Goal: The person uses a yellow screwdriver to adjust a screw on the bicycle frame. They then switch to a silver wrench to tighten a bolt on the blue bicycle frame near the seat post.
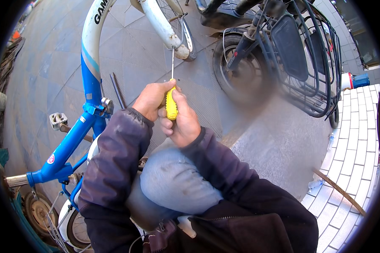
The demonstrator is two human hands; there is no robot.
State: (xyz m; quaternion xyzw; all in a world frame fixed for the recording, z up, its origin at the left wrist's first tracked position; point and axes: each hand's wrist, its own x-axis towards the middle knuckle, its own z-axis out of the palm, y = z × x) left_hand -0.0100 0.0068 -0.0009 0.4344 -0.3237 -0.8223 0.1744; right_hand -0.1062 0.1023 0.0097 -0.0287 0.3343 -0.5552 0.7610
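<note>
Both of my hands are closed on a screwdriver with a yellow ribbed handle and a thin metal shaft. My left hand pinches the upper end of the handle by the shaft. Wrapped round the lower handle is my right hand. The shaft points away from me, its tip at the rust-spotted end of a white curved part on a bicycle, beside a wheel. A thin cable or wire loops near that tip; exact contact there is too small to tell. The blue and white bicycle frame curves along my left.
An electric scooter with a front wheel and black wire basket stands at the far right. A pedal juts out left of the frame. My bent knee is below my hands. A wooden stick lies by white tiles.
</note>
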